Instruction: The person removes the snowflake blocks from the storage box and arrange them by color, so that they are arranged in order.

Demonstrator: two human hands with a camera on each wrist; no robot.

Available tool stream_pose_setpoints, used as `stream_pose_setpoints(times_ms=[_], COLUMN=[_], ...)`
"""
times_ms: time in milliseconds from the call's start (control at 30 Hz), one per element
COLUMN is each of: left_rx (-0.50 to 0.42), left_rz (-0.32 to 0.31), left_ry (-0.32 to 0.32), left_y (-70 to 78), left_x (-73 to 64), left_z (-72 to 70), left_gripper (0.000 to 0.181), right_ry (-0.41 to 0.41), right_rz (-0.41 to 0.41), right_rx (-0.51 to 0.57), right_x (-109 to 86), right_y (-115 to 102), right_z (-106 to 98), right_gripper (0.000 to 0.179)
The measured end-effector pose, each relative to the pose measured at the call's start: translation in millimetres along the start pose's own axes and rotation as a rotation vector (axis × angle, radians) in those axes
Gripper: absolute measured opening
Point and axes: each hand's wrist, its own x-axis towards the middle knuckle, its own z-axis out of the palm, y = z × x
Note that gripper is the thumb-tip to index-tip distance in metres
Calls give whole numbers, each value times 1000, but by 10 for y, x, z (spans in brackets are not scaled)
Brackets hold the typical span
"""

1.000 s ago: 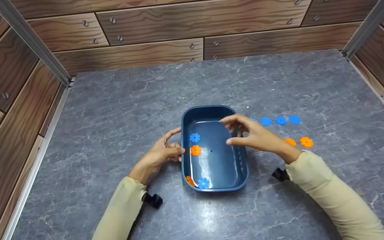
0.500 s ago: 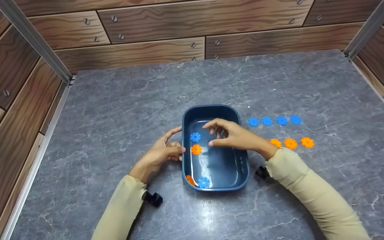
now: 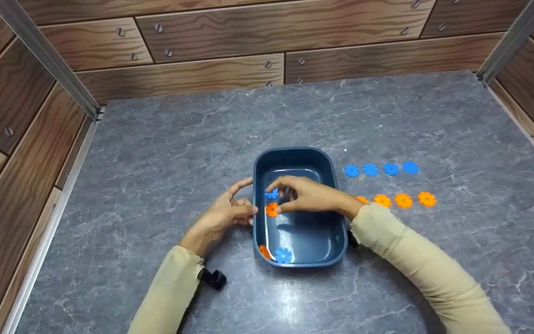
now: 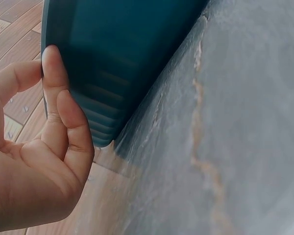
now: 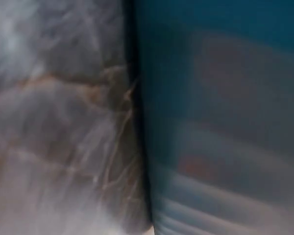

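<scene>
A dark blue plastic bin (image 3: 313, 253) stands upright on the table. My left hand (image 3: 225, 208) holds its left wall, the thumb at the rim; in the left wrist view the fingers (image 4: 54, 68) lie against its outside. My right hand (image 3: 311, 195) is inside the bin, thumb and index finger apart and nothing between them. The index fingertip overlaps a blue notched disc (image 3: 272, 195), and the thumb tip is right at an orange notched disc (image 3: 271, 209). Another blue disc (image 3: 283, 255) and a tilted orange disc (image 3: 264, 252) are in the near left corner.
Right of the bin, several blue discs (image 3: 370, 170) form a row on the grey table (image 3: 179, 139). Nearer is a row of orange discs (image 3: 403, 200), its left end partly hidden by the right forearm. Wood-patterned walls (image 3: 220, 74) enclose the back and sides.
My right hand has moved left and into the bin, from its right side to the two discs by the left wall. My left hand stays on the bin.
</scene>
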Motion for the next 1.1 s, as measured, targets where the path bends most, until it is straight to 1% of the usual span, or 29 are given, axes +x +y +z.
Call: stream_pose_setpoints(times_ms=[167, 367, 500, 733, 933, 1100], left_rx=[7, 4, -5, -12, 6, -1], left_rz=[-1, 7, 10, 11, 11, 13], left_ry=[7, 8, 12, 7, -1, 1], left_y=[-6, -10, -16, -14, -10, -3], left_x=[-9, -13, -14, -7, -8, -4], left_z=[3, 2, -1, -1, -4, -3], left_gripper=[78, 78, 78, 78, 78, 78], right_ry=[-48, -102, -130, -137, -129, -115], right_rz=[28, 70, 88, 94, 71, 82], right_rx=[-50, -54, -75, -180, -225, -284], right_x=[37, 85, 108, 121, 137, 148], right_y=[21, 49, 58, 24, 31, 43], right_z=[17, 34, 52, 46, 56, 72], right_gripper=[47, 46, 44, 40, 38, 39])
